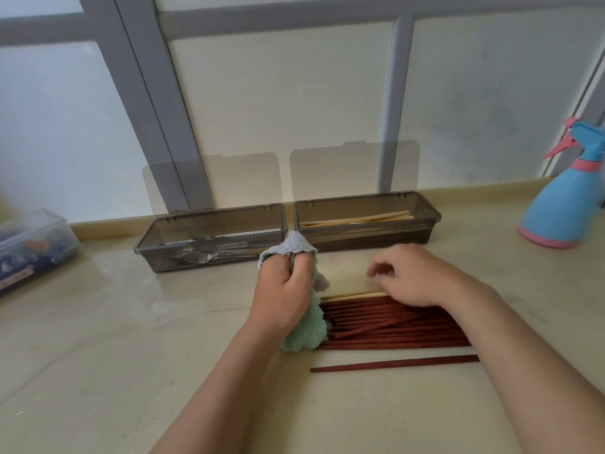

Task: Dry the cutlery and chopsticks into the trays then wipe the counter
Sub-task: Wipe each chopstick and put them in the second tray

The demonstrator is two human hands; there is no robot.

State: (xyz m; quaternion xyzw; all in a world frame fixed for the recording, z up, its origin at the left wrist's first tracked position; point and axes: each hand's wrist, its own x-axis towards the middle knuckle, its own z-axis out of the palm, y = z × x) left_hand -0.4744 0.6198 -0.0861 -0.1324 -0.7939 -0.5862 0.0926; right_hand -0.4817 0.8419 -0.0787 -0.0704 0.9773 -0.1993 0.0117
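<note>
Left hand [284, 290] gripping cloth [304, 335], right hand [412, 276] palm-down over chopsticks [393, 326]

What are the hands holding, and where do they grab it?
The left hand grips the cloth around its middle. The right hand curls over a pale chopstick; a grip cannot be told.

Two bare hands are shown: the left hand [281, 290] and the right hand [412, 276]. Each is continued by a forearm, the left forearm [229, 371] and the right forearm [523, 355], left uncovered along its whole visible length to the frame edge.
</note>
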